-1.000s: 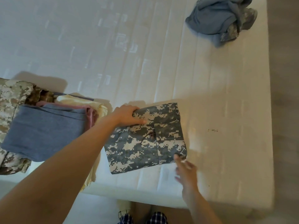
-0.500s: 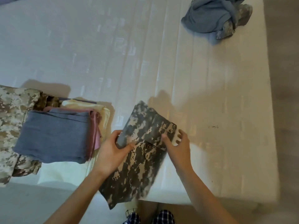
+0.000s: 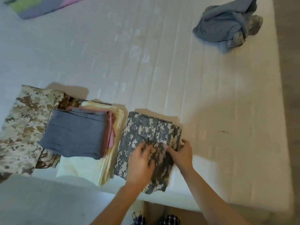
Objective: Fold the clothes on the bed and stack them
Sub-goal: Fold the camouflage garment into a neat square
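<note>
At the foot of the frame, plaid trousers point(image 3: 168, 220) show where the person stands against the bed point(image 3: 211, 111). Above them, the left hand point(image 3: 141, 161) lies spread on the grey camo garment point(image 3: 146, 130), fingers out and gripping nothing, pressing the cloth down. The right hand point(image 3: 181, 153) sits at the bundle's right edge with its thumb on the fabric. Motion blur makes it impossible to tell whether it pinches the fold or merely steadies it.

Half a second earlier the garment was lifted and tilted between both hands, partly off the bed's edge. A second ago it lay flat with its long side across the view. Now it is down again on the near edge, turned lengthwise and just beside the stack point(image 3: 74, 133). That suggests the fold is finished or close to it. The piece is not yet on the pile, so setting it there looks like the next step.

The stack has a blue-grey item on top of pink and cream layers, with tan camo point(image 3: 24, 127) under its left side. Well beyond, at the far right, a crumpled heap point(image 3: 225, 25) of blue and camo waits unfolded. A striped cloth point(image 3: 40, 5) lies at the far left corner.
</note>
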